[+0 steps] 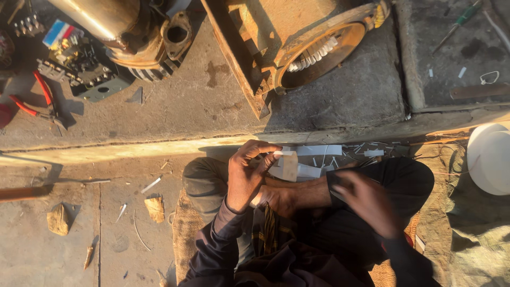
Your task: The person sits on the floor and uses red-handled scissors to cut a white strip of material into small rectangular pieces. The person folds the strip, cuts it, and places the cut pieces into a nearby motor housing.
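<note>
I sit cross-legged on a woven mat, looking down at my lap. My left hand (247,172) pinches a small folded strip of white paper (288,162) between thumb and fingers, held above my knees. My right hand (366,202) is blurred, hovering over my right thigh with fingers spread and nothing seen in it. More white paper strips (319,150) and scraps lie on the ground just beyond my legs.
A rusty motor housing (319,50) with white slot liners stands ahead on a concrete step. Another metal motor body (133,37), a terminal block (85,66) and red-handled pliers (40,101) lie at the upper left. A white bucket (491,157) stands at right.
</note>
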`<state>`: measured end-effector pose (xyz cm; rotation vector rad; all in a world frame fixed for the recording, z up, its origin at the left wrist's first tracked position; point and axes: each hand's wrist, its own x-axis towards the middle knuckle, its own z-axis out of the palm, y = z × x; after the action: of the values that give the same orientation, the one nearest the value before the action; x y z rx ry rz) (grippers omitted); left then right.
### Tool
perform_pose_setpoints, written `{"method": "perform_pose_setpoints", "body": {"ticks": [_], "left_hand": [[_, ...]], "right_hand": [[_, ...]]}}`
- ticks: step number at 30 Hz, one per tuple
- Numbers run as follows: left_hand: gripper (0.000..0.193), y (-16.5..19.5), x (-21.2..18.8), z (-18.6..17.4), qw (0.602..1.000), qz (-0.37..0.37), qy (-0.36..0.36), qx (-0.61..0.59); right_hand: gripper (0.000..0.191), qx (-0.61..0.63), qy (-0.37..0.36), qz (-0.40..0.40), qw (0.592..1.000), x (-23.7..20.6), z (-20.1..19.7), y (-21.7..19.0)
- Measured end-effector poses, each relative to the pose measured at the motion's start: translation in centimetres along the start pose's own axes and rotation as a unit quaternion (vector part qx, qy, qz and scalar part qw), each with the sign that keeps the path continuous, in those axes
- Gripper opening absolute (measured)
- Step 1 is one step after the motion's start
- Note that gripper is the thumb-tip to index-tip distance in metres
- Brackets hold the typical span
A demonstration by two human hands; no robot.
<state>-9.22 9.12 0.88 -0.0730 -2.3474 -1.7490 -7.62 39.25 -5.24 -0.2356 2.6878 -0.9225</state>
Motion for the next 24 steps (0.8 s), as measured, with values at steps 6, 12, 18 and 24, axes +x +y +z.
{"method": "perform_pose_setpoints", "body": {"ticks": [6,12,18,24], "left_hand": [[0.019,1.2,-1.3,-1.7,0.999,-0.015,0.015,0.028],[0.011,0.9,-3.6,-6.2,0.982,-0.087,-0.042,-0.160],[0.005,1.3,-4.6,-5.6,0.949,0.140,-0.211,-0.186],[0.007,3.1,-7.0,-3.5,0.787,0.267,-0.370,-0.416]], "right_hand": [[0.050,-0.098,0.111,-0.144,0.978,10.4,10.3,-6.7],[0.023,-0.146,0.175,-0.177,0.958,11.5,11.0,-7.8],[0.013,0.062,0.167,-0.179,0.968,6.7,1.7,-8.7],[0.013,0.169,0.140,-0.150,0.964,2.6,-2.0,-9.8]]}}
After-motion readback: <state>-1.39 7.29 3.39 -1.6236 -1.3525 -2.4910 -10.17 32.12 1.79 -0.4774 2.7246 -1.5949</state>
